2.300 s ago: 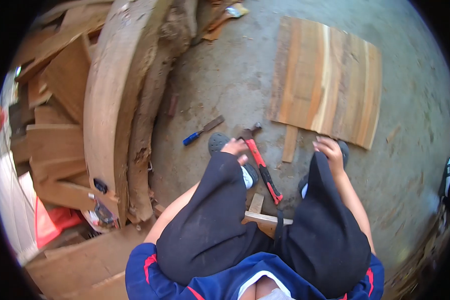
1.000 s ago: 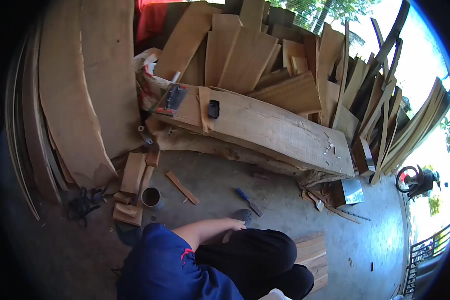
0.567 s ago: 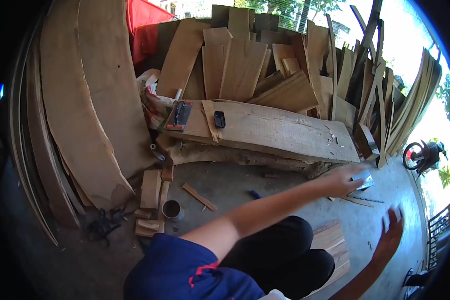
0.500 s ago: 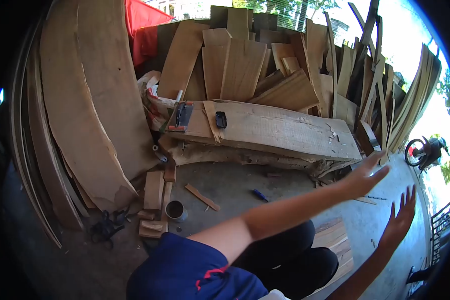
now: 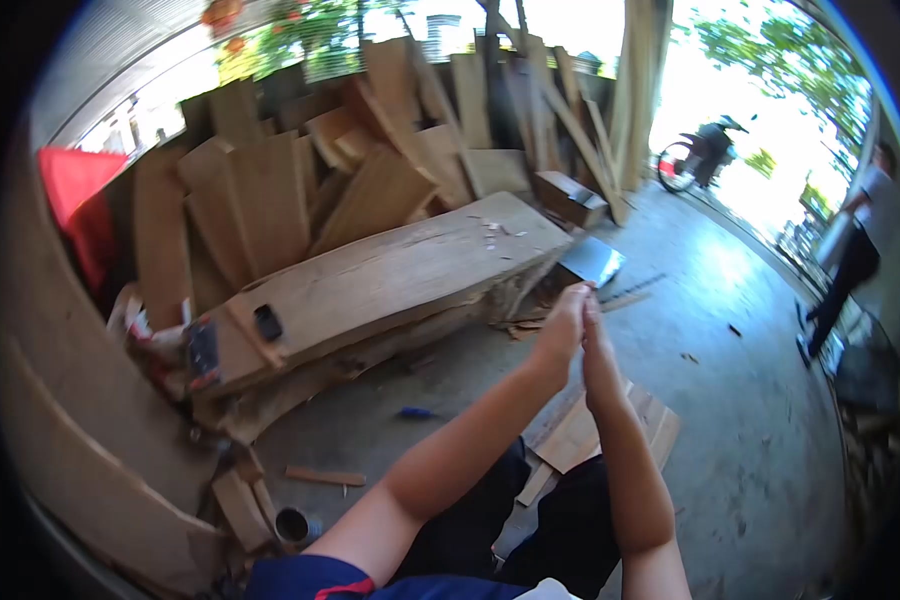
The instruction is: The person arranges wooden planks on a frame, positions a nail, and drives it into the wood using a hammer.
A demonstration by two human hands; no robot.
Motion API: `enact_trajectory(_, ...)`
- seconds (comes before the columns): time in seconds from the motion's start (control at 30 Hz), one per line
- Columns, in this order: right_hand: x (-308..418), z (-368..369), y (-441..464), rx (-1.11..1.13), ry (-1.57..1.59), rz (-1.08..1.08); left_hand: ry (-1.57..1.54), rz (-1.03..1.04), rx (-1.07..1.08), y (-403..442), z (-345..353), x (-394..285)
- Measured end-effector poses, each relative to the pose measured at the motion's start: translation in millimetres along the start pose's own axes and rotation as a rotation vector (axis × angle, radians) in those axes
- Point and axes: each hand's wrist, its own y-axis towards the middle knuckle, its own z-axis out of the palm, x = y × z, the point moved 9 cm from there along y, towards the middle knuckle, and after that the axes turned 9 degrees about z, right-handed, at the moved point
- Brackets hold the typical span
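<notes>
My left hand and my right hand meet palm to palm in front of me, fingers stretched out and pointing away. Neither holds anything that I can see. Light wooden boards lie on the floor beneath my forearms, near my knees. Just beyond my fingertips is a shiny flat sheet or box top. A thick wooden slab bench stretches across the left, bearing a black phone-like case, a thin wood strip and a dark flat tool.
Many planks lean along the back. A blue-handled tool, a wood strip and a metal can are on the floor. At the right stands another person; a motorbike is parked outside.
My hands, apart before, have come together palm to palm. My view has turned to the right, bringing the other person into sight.
</notes>
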Motion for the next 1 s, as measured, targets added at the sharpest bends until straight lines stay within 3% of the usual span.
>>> enact_trajectory(0.03,9.0,-7.6,-6.2,-0.047,0.006,-0.009,-0.036,0.080,0.079,2.8,-0.8,-0.2)
enact_trajectory(0.1,38.6,8.3,-22.4,0.025,-0.607,-0.345,0.141,0.124,0.141,-14.8,14.4,-24.9)
enact_trajectory(0.17,29.8,1.9,-22.4,0.071,-0.657,-0.344,0.317,0.192,0.176,-20.8,16.9,-37.4)
enact_trajectory(0.23,23.0,-4.1,-22.2,0.147,-0.694,-0.341,0.937,0.537,0.361,-33.2,29.7,-55.6)
enact_trajectory(0.3,-7.1,-22.7,-13.8,0.366,-0.757,-0.007,1.100,0.416,0.391,-34.5,22.9,-50.7)
enact_trajectory(0.37,-24.6,-47.7,-12.2,0.505,-0.932,0.067,1.174,0.128,0.717,-42.0,22.3,-10.5)
enact_trajectory(0.4,-39.0,-66.7,-9.6,0.604,-0.677,0.123,1.242,0.042,0.907,-52.2,23.7,4.2)
enact_trajectory(0.47,-63.6,-154.0,0.8,0.362,-0.977,0.519,1.400,-0.132,1.201,-73.6,20.7,33.2)
enact_trajectory(0.53,-55.1,-293.0,-4.1,-0.097,-1.375,0.686,1.497,-0.176,1.315,-89.4,19.4,48.6)
enact_trajectory(0.57,-38.6,-338.3,-15.7,-0.338,-1.447,0.706,1.505,-0.138,1.329,-95.9,21.2,50.5)
enact_trajectory(0.63,-15.6,-368.3,-51.3,-0.656,-1.230,0.596,1.455,-0.130,1.329,-101.6,27.6,52.0)
enact_trajectory(0.77,-25.3,-303.8,-69.1,-0.646,-0.869,0.410,1.420,-0.090,1.286,-97.7,37.0,43.1)
enact_trajectory(1.0,-27.9,-269.1,-75.8,-0.601,-0.731,0.356,1.442,-0.087,1.386,-102.5,55.1,75.7)
